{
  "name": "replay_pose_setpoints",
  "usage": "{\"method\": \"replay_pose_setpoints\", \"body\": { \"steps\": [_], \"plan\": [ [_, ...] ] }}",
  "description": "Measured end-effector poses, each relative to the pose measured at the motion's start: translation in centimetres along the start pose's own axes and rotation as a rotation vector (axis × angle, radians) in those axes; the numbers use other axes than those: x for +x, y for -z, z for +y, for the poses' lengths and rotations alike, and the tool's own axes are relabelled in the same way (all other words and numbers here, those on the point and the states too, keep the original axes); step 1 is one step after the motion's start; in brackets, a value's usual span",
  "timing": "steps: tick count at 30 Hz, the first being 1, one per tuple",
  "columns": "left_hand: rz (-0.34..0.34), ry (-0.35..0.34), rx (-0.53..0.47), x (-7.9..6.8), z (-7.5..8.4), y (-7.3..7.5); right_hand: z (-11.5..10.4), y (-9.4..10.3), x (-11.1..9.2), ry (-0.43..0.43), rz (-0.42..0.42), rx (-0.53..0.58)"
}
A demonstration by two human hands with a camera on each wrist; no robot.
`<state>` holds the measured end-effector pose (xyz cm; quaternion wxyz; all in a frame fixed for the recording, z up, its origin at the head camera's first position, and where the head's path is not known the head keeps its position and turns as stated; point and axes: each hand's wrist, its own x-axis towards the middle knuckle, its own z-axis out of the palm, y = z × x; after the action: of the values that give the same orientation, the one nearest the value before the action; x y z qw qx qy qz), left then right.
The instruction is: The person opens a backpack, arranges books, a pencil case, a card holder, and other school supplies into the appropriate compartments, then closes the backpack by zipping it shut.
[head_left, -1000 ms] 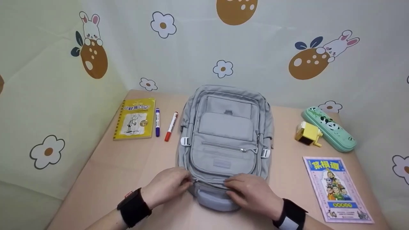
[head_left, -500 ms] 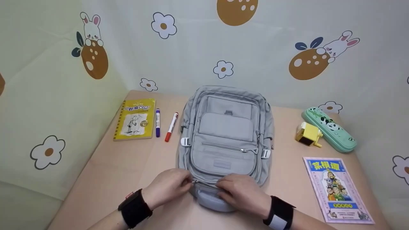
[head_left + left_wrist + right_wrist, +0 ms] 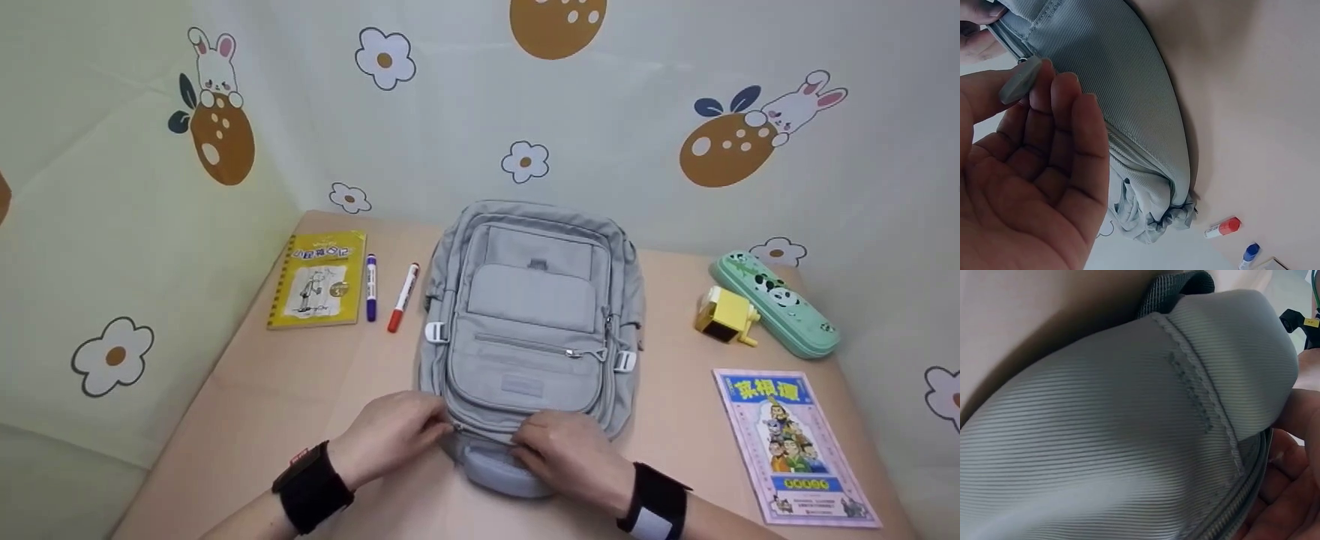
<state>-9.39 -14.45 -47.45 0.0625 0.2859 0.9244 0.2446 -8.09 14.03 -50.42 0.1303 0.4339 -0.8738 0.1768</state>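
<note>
A grey backpack [image 3: 532,300] lies on its back on the table, its padded carry handle [image 3: 499,471] toward me. At the near left corner my left hand [image 3: 394,435] pinches a grey zipper pull [image 3: 1021,81] between thumb and index finger, as the left wrist view shows; its other fingers curl loosely. My right hand [image 3: 574,454] grips the zipper edge beside the carry handle. In the right wrist view its thumb presses on the fabric above the zipper [image 3: 1235,498], with the fingers below and partly hidden.
On the left lie a yellow spiral book [image 3: 316,281], a purple marker [image 3: 371,289] and a red marker [image 3: 403,298]. At the right are a yellow pencil sharpener [image 3: 725,315], a green panda pencil case [image 3: 780,304] and a pink booklet [image 3: 795,450]. Patterned cloth [image 3: 450,127] hangs behind.
My right hand has shifted a little left along the zipper edge. The left hand stays at the near left corner, almost still. The backpack has not moved.
</note>
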Motion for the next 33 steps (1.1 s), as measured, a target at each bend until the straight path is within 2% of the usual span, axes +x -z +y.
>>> {"method": "replay_pose_setpoints", "body": {
  "steps": [5,10,15,20,25,33],
  "plan": [
    [0.015,0.017,0.024,-0.1,-0.7,0.7,0.0,0.2,-0.1,-0.001,0.015,0.016],
    [0.048,0.054,0.061,-0.2,-2.1,1.5,-0.1,0.4,-0.2,0.012,0.038,0.012],
    [0.09,0.143,0.085,-0.3,-3.8,1.7,-0.1,0.5,-0.2,0.021,0.038,0.017],
    [0.083,0.237,0.026,-0.1,-4.9,1.4,-0.3,0.6,0.1,0.008,0.006,0.029],
    [0.084,0.241,-0.03,0.1,-5.2,1.2,-0.3,0.5,0.4,-0.005,-0.022,0.019],
    [0.1,0.196,-0.107,1.0,-4.9,0.6,0.4,0.8,0.6,-0.057,-0.061,-0.004]
  ]
}}
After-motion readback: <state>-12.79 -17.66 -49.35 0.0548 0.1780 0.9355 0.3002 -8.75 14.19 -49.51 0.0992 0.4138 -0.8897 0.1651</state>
